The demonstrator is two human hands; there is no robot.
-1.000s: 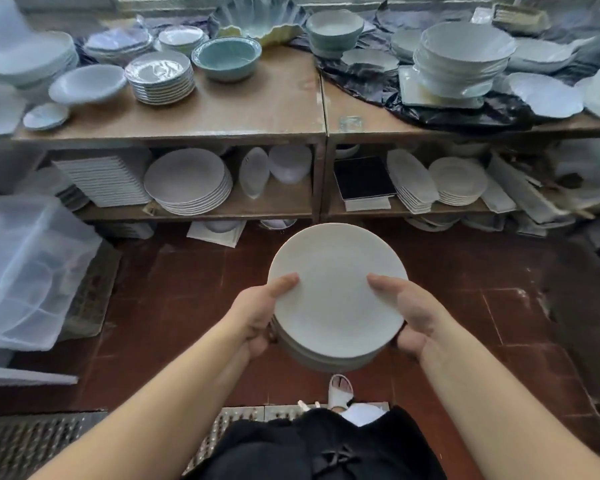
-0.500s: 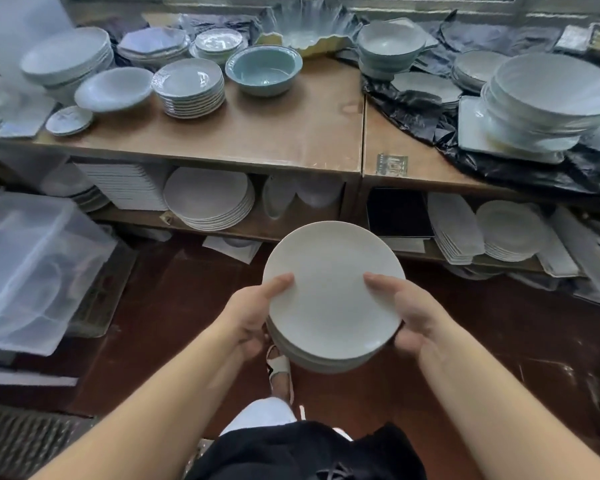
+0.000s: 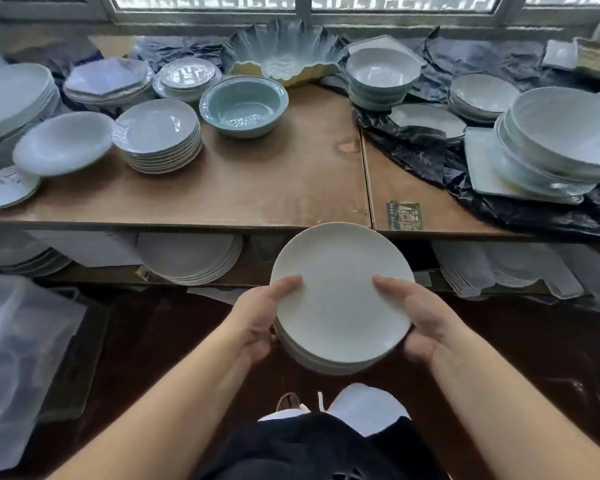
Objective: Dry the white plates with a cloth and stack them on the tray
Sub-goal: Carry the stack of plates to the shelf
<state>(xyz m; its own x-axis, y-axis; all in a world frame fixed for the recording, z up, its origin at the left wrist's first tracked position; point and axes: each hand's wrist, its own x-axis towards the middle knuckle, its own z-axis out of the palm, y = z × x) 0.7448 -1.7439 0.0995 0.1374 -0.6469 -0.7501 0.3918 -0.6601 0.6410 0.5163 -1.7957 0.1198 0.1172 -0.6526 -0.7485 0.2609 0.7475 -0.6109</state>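
Note:
I carry a stack of several white plates (image 3: 340, 299) in front of my body, just below the front edge of the wooden table (image 3: 284, 188). My left hand (image 3: 257, 320) grips the stack's left side, thumb on the top plate and fingers underneath. My right hand (image 3: 420, 317) grips the right side the same way. No cloth and no tray can be seen.
The table holds a teal bowl (image 3: 245, 105), a stack of small plates (image 3: 158, 136), white bowls (image 3: 561, 133) on black plastic and more dishes. A lower shelf carries plate stacks (image 3: 191, 258). A clear plastic bin (image 3: 18, 355) stands left on the dark red floor.
I have stepped closer to the table with the plate stack; the tabletop now fills the upper view and the stack sits near its front edge. My grip is unchanged.

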